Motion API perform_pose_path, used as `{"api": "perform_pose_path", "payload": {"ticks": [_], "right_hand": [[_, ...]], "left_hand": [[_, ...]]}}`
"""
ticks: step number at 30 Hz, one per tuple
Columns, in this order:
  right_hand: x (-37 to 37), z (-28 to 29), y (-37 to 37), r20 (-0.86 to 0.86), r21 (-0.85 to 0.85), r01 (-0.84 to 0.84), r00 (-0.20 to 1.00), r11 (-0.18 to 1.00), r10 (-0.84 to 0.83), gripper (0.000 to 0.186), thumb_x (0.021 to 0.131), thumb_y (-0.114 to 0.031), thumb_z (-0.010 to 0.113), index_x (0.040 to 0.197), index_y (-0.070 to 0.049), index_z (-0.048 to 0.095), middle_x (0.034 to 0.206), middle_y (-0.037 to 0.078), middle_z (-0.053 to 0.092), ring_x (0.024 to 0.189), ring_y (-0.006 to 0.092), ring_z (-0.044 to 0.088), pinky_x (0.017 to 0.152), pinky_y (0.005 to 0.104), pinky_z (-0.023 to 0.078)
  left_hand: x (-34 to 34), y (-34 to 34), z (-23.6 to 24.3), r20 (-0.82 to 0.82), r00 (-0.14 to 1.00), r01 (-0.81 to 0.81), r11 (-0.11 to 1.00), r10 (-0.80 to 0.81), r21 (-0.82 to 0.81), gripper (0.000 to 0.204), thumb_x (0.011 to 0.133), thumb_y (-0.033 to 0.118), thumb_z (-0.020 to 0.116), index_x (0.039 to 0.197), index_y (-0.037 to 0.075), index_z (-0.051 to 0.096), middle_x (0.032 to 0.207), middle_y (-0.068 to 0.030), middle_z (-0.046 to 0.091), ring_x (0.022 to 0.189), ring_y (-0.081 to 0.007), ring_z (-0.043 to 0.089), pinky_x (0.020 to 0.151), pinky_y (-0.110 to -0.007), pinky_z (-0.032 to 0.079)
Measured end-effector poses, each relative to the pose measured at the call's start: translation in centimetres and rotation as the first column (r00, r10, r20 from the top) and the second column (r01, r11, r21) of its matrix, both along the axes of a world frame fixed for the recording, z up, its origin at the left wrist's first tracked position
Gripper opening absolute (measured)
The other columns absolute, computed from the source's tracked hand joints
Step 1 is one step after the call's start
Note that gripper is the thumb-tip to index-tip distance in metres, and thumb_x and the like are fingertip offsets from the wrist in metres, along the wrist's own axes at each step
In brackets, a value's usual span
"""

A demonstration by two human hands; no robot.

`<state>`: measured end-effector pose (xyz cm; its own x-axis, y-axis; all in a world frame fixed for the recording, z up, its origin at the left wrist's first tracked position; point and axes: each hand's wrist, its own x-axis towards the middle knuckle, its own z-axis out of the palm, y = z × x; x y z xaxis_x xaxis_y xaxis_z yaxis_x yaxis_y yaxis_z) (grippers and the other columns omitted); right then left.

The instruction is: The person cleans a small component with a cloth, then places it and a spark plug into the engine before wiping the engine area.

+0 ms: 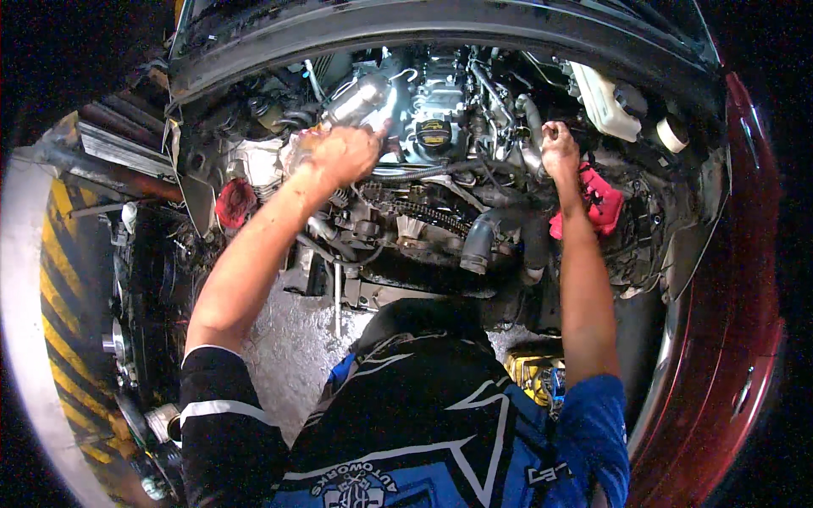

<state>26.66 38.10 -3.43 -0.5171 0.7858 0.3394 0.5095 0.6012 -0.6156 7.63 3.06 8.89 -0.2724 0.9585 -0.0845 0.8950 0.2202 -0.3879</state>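
Nearest, below the right forearm, is a yellow box (pixel 523 372) with some blue and dark things inside, too small to name. Beyond it, an uncapped grey hose (pixel 479 241) lies before the engine (pixel 440 100), which sits in the car's bay. Farther in, the right hand (pixel 561 152) is at a pipe, beside a pink rag (pixel 603 203); its fingers are bunched, but I cannot tell if its grip has hold of something. The left hand (pixel 343 158) is just beside a silver cylinder (pixel 360 100), fingers bent; its grip is also not clear. The step in hand seems to be handwork upon the engine, and the next move calls for careful fingers between close parts. Farther, a white tank (pixel 608 106) stands at the right, its content hidden.
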Motion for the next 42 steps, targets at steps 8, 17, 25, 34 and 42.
{"api": "perform_pose_path", "payload": {"ticks": [8, 17, 25, 34, 42], "right_hand": [[0.3, -0.4, 0.8, -0.045, -0.058, -0.030, 0.999, 0.998, 0.028, 0.023, 0.090, -0.029, 0.057, 0.099, -0.008, 0.063, 0.096, 0.013, 0.068, 0.090, 0.0283, 0.066, 0.079, 0.0377, 0.049], [-0.3, -0.1, -0.6, -0.018, -0.096, -0.063, 0.998, 0.993, 0.062, 0.024, 0.091, -0.031, 0.056, 0.098, -0.010, 0.063, 0.085, 0.013, 0.067, 0.080, 0.0298, 0.066, 0.073, 0.0400, 0.049], [-0.2, -1.0, 0.9, 0.007, -0.036, -0.043, 0.999, 0.998, 0.044, 0.028, 0.090, -0.033, 0.057, 0.100, -0.007, 0.062, 0.097, 0.016, 0.067, 0.089, 0.0340, 0.064, 0.080, 0.0427, 0.049], [1.1, 6.1, -8.3, -0.230, 0.249, -0.130, 0.955, 0.960, 0.189, 0.023, 0.089, -0.022, 0.058, 0.101, -0.002, 0.062, 0.101, 0.015, 0.063, 0.096, 0.0304, 0.057, 0.087, 0.0406, 0.043], [6.0, 13.5, -28.3, -0.058, 0.120, -0.733, 0.669, 0.670, 0.741, 0.040, 0.086, -0.014, 0.062, 0.122, 0.000, 0.053, 0.108, 0.018, 0.058, 0.097, 0.0354, 0.058, 0.085, 0.0398, 0.047]], "left_hand": [[2.4, 2.6, 1.5, 0.160, 0.959, -0.229, 0.973, 0.232, -0.039, 0.056, 0.089, 0.017, 0.045, 0.142, 0.005, 0.034, 0.081, -0.0193, 0.067, 0.074, -0.0353, 0.066, 0.069, -0.047, 0.053], [1.9, 0.8, -0.9, 0.151, 0.966, -0.224, 0.972, 0.212, 0.066, 0.046, 0.089, 0.021, 0.046, 0.129, -0.001, 0.047, 0.078, -0.0181, 0.067, 0.066, -0.0320, 0.067, 0.061, -0.044, 0.054], [2.8, 1.8, -0.5, 0.350, 0.850, -0.440, 0.896, 0.395, 0.057, 0.057, 0.091, 0.026, 0.046, 0.134, -0.008, 0.034, 0.090, -0.0258, 0.066, 0.084, -0.0381, 0.067, 0.074, -0.048, 0.054], [6.8, -4.5, 3.4, 0.678, 0.733, -0.563, 0.615, 0.062, 0.552, 0.059, 0.090, 0.052, 0.052, 0.117, 0.000, 0.053, 0.084, -0.0274, 0.065, 0.087, -0.0405, 0.065, 0.076, -0.048, 0.051], [13.5, -7.7, 0.2, 0.596, 0.718, -0.340, 0.567, -0.358, 0.750, 0.043, 0.096, 0.032, 0.049, 0.123, 0.000, 0.047, 0.077, -0.0216, 0.062, 0.072, -0.0375, 0.062, 0.065, -0.040, 0.050]]}}
